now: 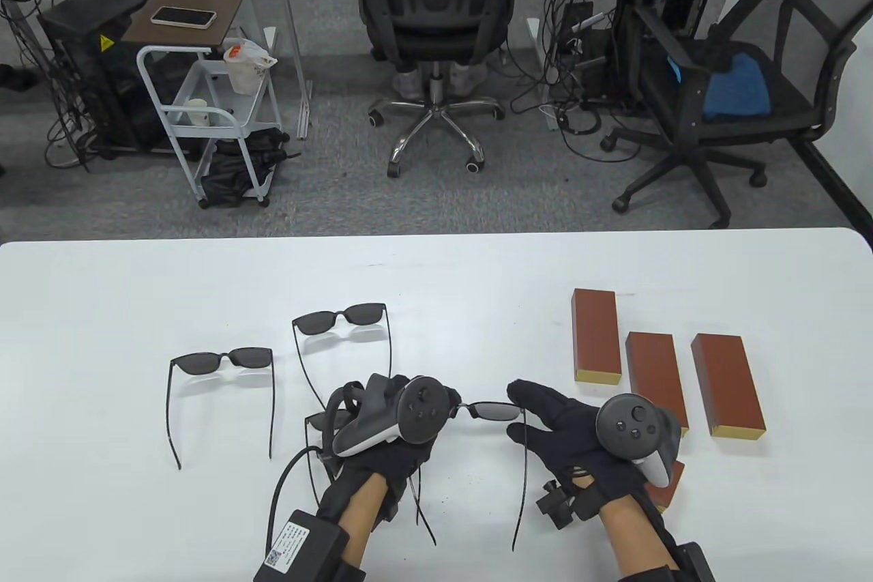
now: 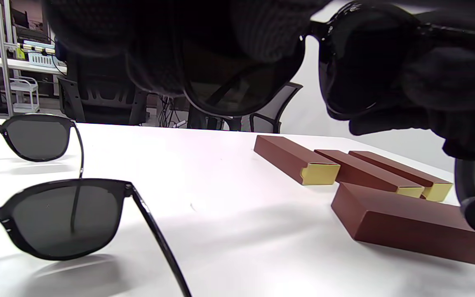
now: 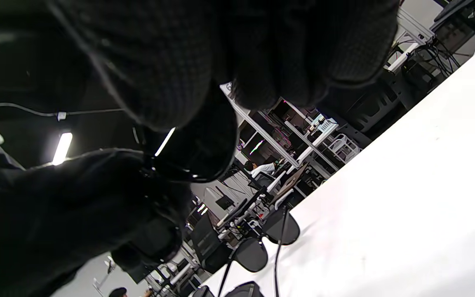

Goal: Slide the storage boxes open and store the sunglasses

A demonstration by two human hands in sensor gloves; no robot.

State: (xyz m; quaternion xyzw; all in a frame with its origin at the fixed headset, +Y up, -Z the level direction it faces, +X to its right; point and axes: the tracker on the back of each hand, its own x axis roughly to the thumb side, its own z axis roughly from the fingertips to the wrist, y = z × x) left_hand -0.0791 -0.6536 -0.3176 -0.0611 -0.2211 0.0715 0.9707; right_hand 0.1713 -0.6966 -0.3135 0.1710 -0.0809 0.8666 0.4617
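Held sunglasses (image 1: 492, 411): lifted off the bench (image 1: 436, 282), front edge, gripped between both hands; temples unfolded, trailing toward the person.
Left hand (image 1: 382, 445): fingers (image 2: 171, 45) closed on the left lens end of the held pair; the tracker on its back covers most of the grip in the table view, but the left wrist view shows the fingertips on the lens rim.
Right hand (image 1: 580, 432): fingers (image 1: 528, 398) pinch the right hinge end of the same frame; fingertips close together, the temple hanging below them.
Second sunglasses (image 1: 222, 361): on the bench, left of the hands, temples open, lenses upright.
Third sunglasses (image 1: 341, 317): on the bench, just beyond and right of the second pair, also open.
Fourth pair: dark frame partly visible under the left hand; details hidden.
Storage boxes (image 1: 658, 370): three red-brown boxes with gold ends, side by side at bench right, near the right hand; all appear closed.
Fourth box (image 2: 410, 225): lies nearer, partly under the right hand.
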